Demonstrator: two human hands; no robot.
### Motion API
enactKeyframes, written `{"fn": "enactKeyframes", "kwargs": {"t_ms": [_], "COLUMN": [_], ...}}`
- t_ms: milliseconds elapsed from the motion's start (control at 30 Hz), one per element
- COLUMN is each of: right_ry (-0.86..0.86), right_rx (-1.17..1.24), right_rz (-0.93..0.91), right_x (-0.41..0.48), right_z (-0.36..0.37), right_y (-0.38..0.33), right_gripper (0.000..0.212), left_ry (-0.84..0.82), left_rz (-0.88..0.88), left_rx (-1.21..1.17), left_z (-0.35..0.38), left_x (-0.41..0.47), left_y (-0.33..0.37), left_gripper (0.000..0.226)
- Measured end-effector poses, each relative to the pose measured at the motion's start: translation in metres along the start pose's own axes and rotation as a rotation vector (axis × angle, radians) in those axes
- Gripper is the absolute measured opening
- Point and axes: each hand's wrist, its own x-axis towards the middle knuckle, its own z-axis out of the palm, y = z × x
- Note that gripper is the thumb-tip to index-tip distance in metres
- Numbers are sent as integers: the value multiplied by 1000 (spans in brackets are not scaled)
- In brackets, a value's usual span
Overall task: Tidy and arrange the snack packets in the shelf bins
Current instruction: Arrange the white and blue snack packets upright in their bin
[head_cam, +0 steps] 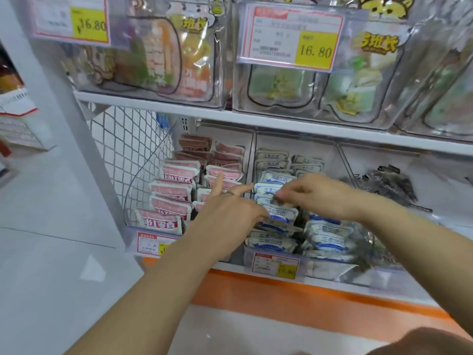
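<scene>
Blue and white snack packets fill the middle clear bin on the lower shelf, in two rows. My right hand reaches over the left row and pinches the top edge of one blue and white packet. My left hand hovers at the divider between this bin and the left bin, fingers straight, its fingertips touching the packets there. Red and white packets stand in rows in the left bin.
A third bin on the right holds dark grey packets. The upper shelf carries clear bins of large pouches with price tags. A white mesh panel closes the shelf's left end. An orange strip runs below.
</scene>
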Motion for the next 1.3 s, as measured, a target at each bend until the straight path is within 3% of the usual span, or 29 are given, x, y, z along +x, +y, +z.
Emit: {"fn": "enactKeyframes", "kwargs": {"t_ms": [67,167,300,400,733,867,967,1133,1233,1300], "right_ry": [29,30,58,63,315,454,398,219,164,137], "right_rx": [-177,-302,-280,-257,-364,-133,-125,-146,-133,-22], "right_rz": [-1,23,5,-64,-188,-162,-163,-121,-114,-108], "right_x": [6,18,29,24,-3,-2,0,12,17,13], "right_z": [-1,13,15,14,23,24,23,16,19,18], "right_y": [6,10,5,4,6,5,6,10,13,14], "right_gripper": [29,31,15,29,5,12,9,31,28,19], "left_ry": [1,4,-22,-44,-72,-73,-78,-123,-115,-30], "left_rz": [-6,-16,-19,-6,-22,-17,-39,-114,-131,-123], "left_rx": [-11,2,14,62,87,117,152,208,201,161], "left_z": [0,1,1,2,2,5,9,16,17,13], "left_x": [1,0,1,0,-2,-3,1,14,17,14], "left_y": [0,2,7,8,17,15,15,17,22,21], "left_gripper": [30,30,31,26,22,20,17,24,27,17]}}
